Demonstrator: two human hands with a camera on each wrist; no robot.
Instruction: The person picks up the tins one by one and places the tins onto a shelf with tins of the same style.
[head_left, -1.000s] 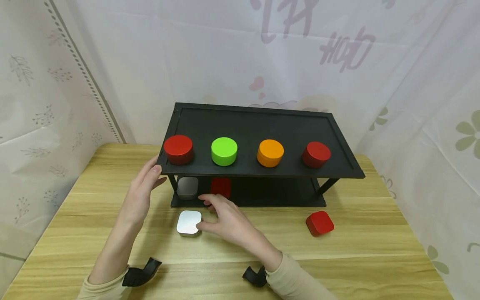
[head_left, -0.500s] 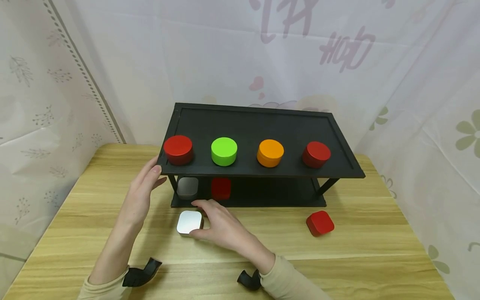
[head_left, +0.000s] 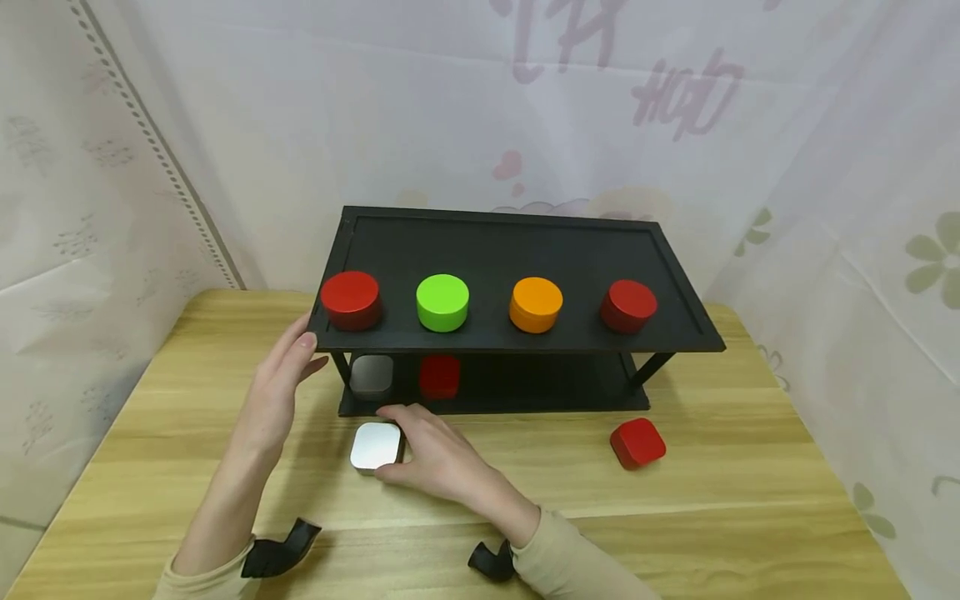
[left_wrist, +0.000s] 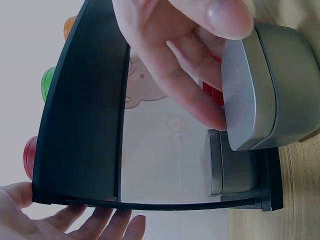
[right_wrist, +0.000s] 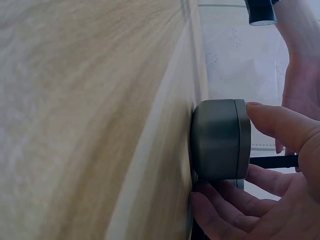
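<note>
My right hand point(head_left: 442, 460) spans a silver square tin point(head_left: 375, 447) with rounded corners, which stands on the table. Its thumb and fingers pinch opposite sides of the lid in the right wrist view, where the tin point(right_wrist: 217, 140) appears from the side. At the left end of a black two-tier shelf point(head_left: 495, 246), my left hand point(head_left: 273, 396) grips the corner of the top board. In the left wrist view, the left thumb and fingers point(left_wrist: 95, 222) lie on either side of that board. The lower tier bears another silver tin point(head_left: 372, 377) and a red square tin point(head_left: 439, 377).
Along the top tier stand a red round tin point(head_left: 351, 300), a green one point(head_left: 442, 302), an orange one point(head_left: 536, 305) and a second red one point(head_left: 628, 306). A red square tin point(head_left: 638, 443) sits on the wooden table point(head_left: 720, 533) at right. A printed cloth point(head_left: 420, 100) hangs behind.
My right hand has moved left and slightly down from beside the silver tin to around it. The left hand stays at the shelf corner. The head view has shifted slightly.
</note>
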